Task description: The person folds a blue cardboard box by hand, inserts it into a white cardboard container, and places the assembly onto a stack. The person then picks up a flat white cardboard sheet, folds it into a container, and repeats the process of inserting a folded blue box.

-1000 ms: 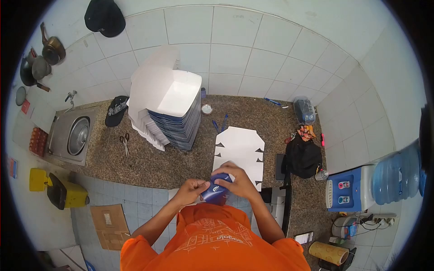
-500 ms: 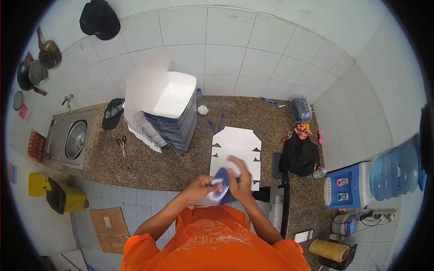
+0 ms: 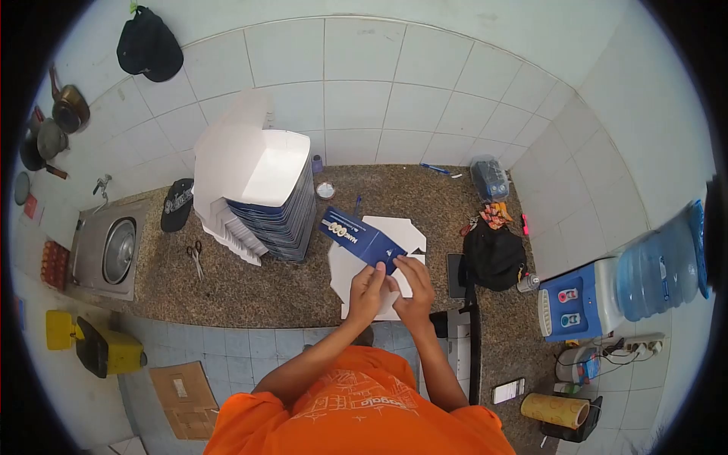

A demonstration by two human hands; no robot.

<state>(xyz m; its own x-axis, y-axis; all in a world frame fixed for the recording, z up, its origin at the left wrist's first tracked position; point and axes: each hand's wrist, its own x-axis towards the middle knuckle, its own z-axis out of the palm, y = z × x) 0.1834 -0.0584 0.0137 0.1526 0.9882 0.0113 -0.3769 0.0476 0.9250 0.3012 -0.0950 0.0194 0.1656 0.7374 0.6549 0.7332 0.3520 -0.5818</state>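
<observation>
A blue printed cardboard carton (image 3: 356, 233) with white lettering is pinched at its near end between both my hands, its long side pointing away to the upper left. My left hand (image 3: 365, 294) has its thumb and fingers closed on the left part of that end. Along the right corner, my right hand (image 3: 414, 291) presses with curled fingers. Below them a flat white die-cut cardboard blank (image 3: 345, 277) lies on the counter, partly covered by the carton and hands. A tall stack of nested blue-and-white cartons (image 3: 282, 224) stands to the left.
The speckled counter (image 3: 159, 262) also holds scissors (image 3: 196, 259), a cap (image 3: 177, 205), a small round container (image 3: 325, 190), a blue pen (image 3: 434, 168) and a black bag (image 3: 494, 256). A sink (image 3: 106, 250) is at the left, a water dispenser (image 3: 580, 299) at the right.
The blue carton, blurred close to my body before, now extends forward over the white blank with its printed side showing. Both hands have come close together, and the view has shifted slightly.
</observation>
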